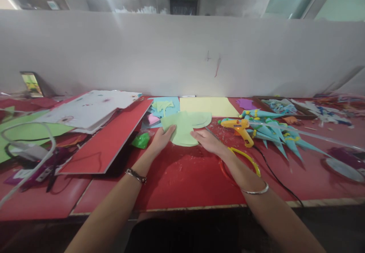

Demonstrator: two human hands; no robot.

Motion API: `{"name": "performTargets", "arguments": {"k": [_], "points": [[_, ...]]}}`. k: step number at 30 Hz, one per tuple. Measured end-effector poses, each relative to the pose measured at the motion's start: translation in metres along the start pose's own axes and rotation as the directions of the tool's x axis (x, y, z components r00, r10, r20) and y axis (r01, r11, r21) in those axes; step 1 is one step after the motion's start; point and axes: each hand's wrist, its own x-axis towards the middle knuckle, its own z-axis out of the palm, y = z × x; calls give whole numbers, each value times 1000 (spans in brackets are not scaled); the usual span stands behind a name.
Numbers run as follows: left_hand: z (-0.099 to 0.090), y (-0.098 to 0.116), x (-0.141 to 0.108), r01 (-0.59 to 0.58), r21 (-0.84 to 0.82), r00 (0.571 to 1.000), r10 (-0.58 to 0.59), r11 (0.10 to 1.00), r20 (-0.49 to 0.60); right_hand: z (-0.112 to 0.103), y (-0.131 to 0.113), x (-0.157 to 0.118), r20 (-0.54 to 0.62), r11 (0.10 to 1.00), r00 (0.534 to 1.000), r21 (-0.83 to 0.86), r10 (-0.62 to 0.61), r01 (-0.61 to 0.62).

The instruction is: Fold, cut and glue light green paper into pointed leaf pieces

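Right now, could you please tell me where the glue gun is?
In the head view, the yellow glue gun is right of the held green paper, between the right hand and the blue cones.

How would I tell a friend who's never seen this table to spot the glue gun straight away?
On the red table, find the right hand, pinching light green paper. Just to its right, by the blue paper cones, is the glue gun. Unlike the cones, it is pistol-shaped with a yellow body, a small glowing orange light and a black cord trailing toward the table's near edge.
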Motion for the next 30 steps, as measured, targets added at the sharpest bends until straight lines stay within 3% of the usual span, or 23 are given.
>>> {"name": "performTargets", "arguments": {"k": [5, 18, 23, 30], "points": [[1, 5, -2, 36, -36, 999, -37, 999, -28, 0, -3, -2, 58, 999, 998, 15, 40, -41], [3, 2, 3, -2, -143, 993, -16, 990, -119, 1, 7, 3, -29, 998, 998, 40, -53, 54], [2, -2, 5, -26, -161, 991, 4, 987, -135, 0, 5, 2, -6, 998, 998, 22, -65, 65], [-1, -5, 6, -85, -114, 988, 69, 990, -140, -1, 12, 6, -242, 994, 964, -22, -108, 106]]}}
